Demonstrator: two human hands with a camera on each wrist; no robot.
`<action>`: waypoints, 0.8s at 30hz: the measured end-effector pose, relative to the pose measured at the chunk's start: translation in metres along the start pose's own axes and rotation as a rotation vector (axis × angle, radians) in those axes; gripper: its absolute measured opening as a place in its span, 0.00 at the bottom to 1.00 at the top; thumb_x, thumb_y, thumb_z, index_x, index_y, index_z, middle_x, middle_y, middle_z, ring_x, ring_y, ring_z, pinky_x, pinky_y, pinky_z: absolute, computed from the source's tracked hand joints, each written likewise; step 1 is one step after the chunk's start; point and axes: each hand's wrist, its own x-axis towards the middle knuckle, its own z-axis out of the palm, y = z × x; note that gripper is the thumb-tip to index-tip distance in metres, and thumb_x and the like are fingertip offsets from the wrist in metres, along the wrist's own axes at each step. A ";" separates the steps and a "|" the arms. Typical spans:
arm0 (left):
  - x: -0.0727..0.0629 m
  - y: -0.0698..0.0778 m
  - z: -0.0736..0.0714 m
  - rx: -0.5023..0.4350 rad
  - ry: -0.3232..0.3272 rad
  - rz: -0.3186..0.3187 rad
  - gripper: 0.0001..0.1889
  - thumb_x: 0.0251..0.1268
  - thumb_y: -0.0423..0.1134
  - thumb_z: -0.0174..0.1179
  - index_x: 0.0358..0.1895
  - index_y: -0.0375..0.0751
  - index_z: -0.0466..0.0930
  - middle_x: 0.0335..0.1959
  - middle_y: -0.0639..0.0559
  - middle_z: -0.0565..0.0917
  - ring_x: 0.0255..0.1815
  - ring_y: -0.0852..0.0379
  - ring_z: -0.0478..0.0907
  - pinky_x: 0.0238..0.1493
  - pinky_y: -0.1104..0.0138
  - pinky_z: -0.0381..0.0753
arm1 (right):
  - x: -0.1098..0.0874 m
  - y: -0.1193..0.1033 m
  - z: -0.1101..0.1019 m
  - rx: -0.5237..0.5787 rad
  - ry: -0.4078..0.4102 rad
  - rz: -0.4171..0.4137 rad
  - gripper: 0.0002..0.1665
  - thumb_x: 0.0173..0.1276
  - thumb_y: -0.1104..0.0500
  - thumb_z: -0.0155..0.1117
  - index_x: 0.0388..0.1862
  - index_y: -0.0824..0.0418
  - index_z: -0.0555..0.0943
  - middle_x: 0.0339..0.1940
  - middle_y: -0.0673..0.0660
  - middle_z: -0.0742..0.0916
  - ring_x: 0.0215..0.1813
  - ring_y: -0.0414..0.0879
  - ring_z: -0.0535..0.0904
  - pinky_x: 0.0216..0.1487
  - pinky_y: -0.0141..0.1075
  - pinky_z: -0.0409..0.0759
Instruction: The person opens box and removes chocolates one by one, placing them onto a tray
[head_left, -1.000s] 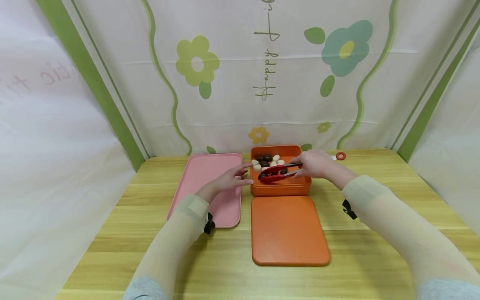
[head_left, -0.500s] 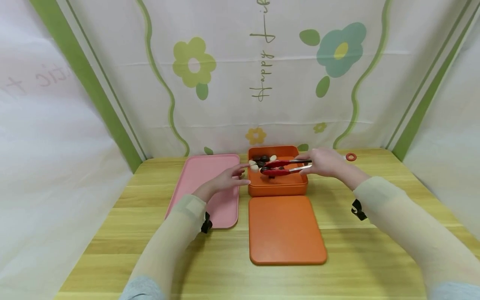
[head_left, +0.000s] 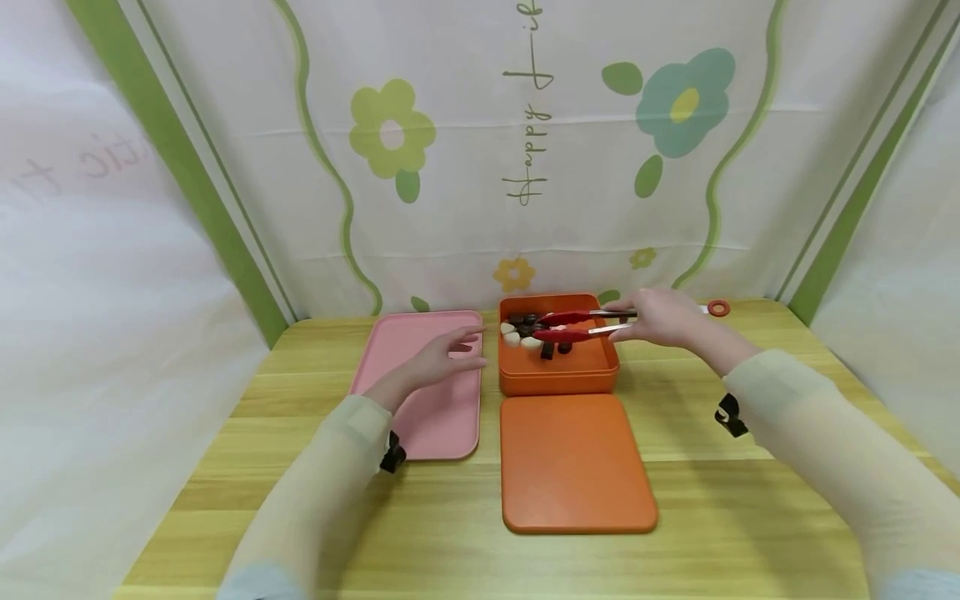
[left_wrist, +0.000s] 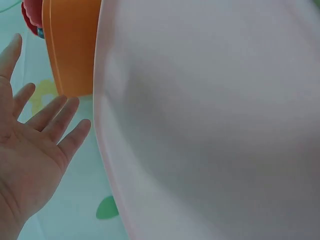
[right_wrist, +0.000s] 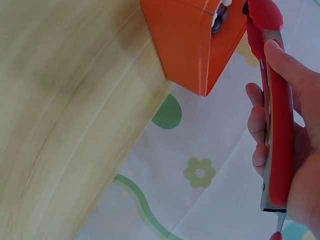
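1. Fingers (right_wrist: 256, 120) of the right hand (head_left: 663, 317), right of centre in the head view, were curled round red-and-steel tongs (right_wrist: 281, 150).
2. The tongs' two red tips stood slightly apart, reaching left over dark pieces (head_left: 565, 348) and pale pieces (head_left: 512, 339) inside the orange box (head_left: 558, 383), at the middle of the frame; whether they pinched one could not be told.
3. The left hand (head_left: 431, 362), left of centre, hung over the pink tray (head_left: 442, 425), its fingers spread wide and directed toward the box.
4. In the way, the tips covered some of the pieces, the right hand masked the middle of the tongs, and the box's wall, at upper centre of the right wrist view, hid most of the contents.
5. A flat orange panel (head_left: 577, 462) lay just below the box in the head view, to the right of the tray.
6. Tray, box and panel rested on a wood-grain table (head_left: 712, 517); flower-printed fabric (head_left: 465, 208) filled the upper frame behind.
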 end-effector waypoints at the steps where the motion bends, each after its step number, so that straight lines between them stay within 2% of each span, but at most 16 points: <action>1: -0.003 -0.001 -0.003 0.010 0.004 -0.004 0.37 0.65 0.43 0.65 0.75 0.42 0.60 0.71 0.40 0.65 0.66 0.40 0.67 0.63 0.51 0.67 | 0.000 -0.001 -0.001 0.005 0.000 0.001 0.38 0.54 0.37 0.73 0.61 0.54 0.81 0.26 0.50 0.80 0.23 0.47 0.67 0.22 0.38 0.61; 3: -0.011 -0.002 -0.010 0.046 0.011 -0.019 0.37 0.65 0.45 0.65 0.75 0.44 0.59 0.71 0.41 0.65 0.66 0.41 0.67 0.63 0.51 0.67 | 0.001 -0.002 -0.003 0.014 -0.003 0.005 0.39 0.55 0.36 0.73 0.62 0.54 0.81 0.25 0.50 0.80 0.21 0.46 0.64 0.21 0.37 0.59; 4: -0.014 -0.007 -0.013 0.068 0.018 -0.020 0.37 0.65 0.46 0.65 0.75 0.46 0.60 0.71 0.42 0.65 0.66 0.43 0.67 0.62 0.51 0.68 | 0.002 -0.003 -0.004 0.021 -0.005 0.006 0.39 0.55 0.37 0.73 0.62 0.54 0.80 0.24 0.51 0.80 0.20 0.45 0.63 0.21 0.37 0.58; 8: -0.032 -0.014 -0.029 0.096 0.029 -0.045 0.35 0.66 0.45 0.64 0.74 0.47 0.61 0.71 0.44 0.65 0.67 0.42 0.66 0.61 0.50 0.68 | 0.003 -0.005 -0.006 0.029 -0.005 0.003 0.39 0.57 0.37 0.71 0.64 0.54 0.79 0.20 0.51 0.78 0.18 0.43 0.58 0.20 0.36 0.56; 11: -0.046 -0.020 -0.041 0.081 0.039 -0.057 0.34 0.67 0.42 0.63 0.74 0.45 0.61 0.72 0.45 0.64 0.69 0.41 0.63 0.61 0.48 0.67 | 0.005 -0.006 -0.007 0.025 -0.006 -0.009 0.37 0.59 0.38 0.70 0.65 0.54 0.78 0.19 0.50 0.76 0.18 0.43 0.57 0.20 0.36 0.56; 14: -0.061 -0.027 -0.052 0.060 0.054 -0.085 0.35 0.67 0.44 0.63 0.75 0.48 0.60 0.73 0.46 0.62 0.71 0.41 0.59 0.64 0.44 0.61 | 0.008 -0.008 -0.009 0.038 -0.012 -0.024 0.37 0.62 0.40 0.68 0.66 0.55 0.76 0.16 0.50 0.71 0.20 0.44 0.59 0.21 0.37 0.57; 18: -0.080 -0.040 -0.065 0.063 0.082 -0.117 0.37 0.66 0.47 0.63 0.75 0.50 0.58 0.74 0.44 0.60 0.73 0.39 0.53 0.66 0.40 0.53 | 0.011 -0.012 -0.011 0.059 -0.003 -0.068 0.35 0.65 0.44 0.68 0.67 0.58 0.75 0.20 0.49 0.76 0.22 0.46 0.65 0.24 0.38 0.62; 24: -0.105 -0.063 -0.083 0.083 0.124 -0.165 0.39 0.64 0.42 0.66 0.76 0.44 0.57 0.75 0.38 0.55 0.73 0.34 0.49 0.64 0.37 0.53 | 0.017 -0.017 -0.010 0.022 0.029 -0.134 0.32 0.66 0.47 0.67 0.66 0.59 0.76 0.33 0.51 0.85 0.26 0.46 0.70 0.27 0.39 0.64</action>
